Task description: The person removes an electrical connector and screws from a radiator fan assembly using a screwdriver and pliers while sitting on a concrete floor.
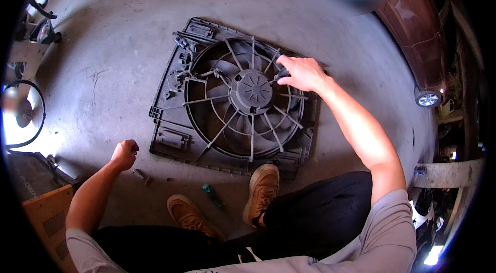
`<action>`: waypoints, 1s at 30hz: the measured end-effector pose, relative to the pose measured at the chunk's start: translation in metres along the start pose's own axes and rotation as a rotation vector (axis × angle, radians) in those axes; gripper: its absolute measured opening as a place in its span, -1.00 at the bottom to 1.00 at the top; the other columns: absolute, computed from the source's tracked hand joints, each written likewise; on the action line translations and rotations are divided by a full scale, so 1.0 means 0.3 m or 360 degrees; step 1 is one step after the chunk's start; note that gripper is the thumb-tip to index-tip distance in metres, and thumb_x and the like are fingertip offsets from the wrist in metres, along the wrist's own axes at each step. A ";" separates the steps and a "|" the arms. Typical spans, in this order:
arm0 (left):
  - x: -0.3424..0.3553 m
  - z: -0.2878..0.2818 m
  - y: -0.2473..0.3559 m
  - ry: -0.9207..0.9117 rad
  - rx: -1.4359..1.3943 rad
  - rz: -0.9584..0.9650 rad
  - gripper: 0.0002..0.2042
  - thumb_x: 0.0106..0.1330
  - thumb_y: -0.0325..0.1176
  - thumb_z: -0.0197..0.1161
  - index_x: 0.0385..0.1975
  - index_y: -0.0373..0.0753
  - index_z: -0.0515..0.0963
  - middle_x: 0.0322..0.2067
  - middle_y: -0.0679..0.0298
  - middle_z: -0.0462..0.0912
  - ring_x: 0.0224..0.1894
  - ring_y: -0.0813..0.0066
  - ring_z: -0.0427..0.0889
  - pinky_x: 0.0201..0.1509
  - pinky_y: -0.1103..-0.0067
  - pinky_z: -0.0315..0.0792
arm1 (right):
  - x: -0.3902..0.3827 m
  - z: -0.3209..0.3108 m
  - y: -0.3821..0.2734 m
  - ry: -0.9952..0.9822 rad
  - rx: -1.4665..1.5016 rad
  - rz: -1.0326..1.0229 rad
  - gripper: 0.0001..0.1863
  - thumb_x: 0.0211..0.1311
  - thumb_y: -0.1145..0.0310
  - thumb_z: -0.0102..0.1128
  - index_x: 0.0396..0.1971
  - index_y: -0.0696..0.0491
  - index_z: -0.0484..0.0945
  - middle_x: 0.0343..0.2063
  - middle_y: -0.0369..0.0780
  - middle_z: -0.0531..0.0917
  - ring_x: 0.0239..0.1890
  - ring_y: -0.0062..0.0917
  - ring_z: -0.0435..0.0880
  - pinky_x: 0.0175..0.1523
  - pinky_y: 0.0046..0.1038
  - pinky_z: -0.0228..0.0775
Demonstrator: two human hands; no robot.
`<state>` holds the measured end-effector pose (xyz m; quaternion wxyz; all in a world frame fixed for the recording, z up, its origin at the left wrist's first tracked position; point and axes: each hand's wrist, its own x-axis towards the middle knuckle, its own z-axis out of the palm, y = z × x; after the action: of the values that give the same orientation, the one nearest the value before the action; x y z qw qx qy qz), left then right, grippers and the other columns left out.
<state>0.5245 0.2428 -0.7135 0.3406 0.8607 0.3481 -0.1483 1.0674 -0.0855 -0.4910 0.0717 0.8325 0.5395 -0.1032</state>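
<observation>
Right grip touches one fan, two shoes near it.

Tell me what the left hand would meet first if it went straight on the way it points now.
Most likely the left edge of the dark fan assembly, just ahead of the left hand. The hand's height is unclear, so it might pass over.

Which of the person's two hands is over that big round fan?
The right hand: its fingers are over the fan, while the left hand is off to one side, above the floor.
</observation>
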 end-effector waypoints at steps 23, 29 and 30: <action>0.000 -0.049 0.097 -0.0072 -0.0075 -0.0196 -0.83 0.22 -0.63 0.20 -0.26 -0.35 0.71 -0.26 -0.01 0.80 -0.14 0.07 0.79 0.00 0.32 0.64 | 0.014 -0.015 -0.006 -0.0307 0.0036 0.0313 -0.62 0.25 0.17 0.44 -0.06 0.05 0.58 0.03 -0.13 0.68 0.12 -0.13 0.68 0.12 -0.12 0.55; 0.000 -0.029 0.014 -0.0018 0.0001 -0.0010 -0.86 0.34 -0.61 0.17 -0.23 -0.38 0.67 -0.38 0.11 0.78 -0.45 0.39 0.76 -0.38 0.40 0.64 | -0.003 0.021 0.025 -0.0039 0.0164 -0.0011 -0.73 0.26 0.24 0.39 -0.10 -0.01 0.62 -0.08 -0.15 0.69 0.05 -0.17 0.70 0.08 -0.12 0.55; 0.001 -0.026 0.003 -0.0022 -0.0001 -0.0005 -0.86 0.34 -0.62 0.17 -0.23 -0.38 0.67 -0.38 0.11 0.78 -0.45 0.39 0.76 -0.38 0.41 0.64 | -0.003 0.026 0.028 -0.0026 0.0189 0.0010 -0.72 0.25 0.23 0.39 -0.11 -0.01 0.63 -0.10 -0.15 0.70 0.04 -0.16 0.70 0.08 -0.12 0.55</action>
<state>0.5256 0.2478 -0.7075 0.3432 0.8589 0.3471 -0.1547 1.0742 -0.0915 -0.4984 0.0270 0.8361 0.5293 -0.1415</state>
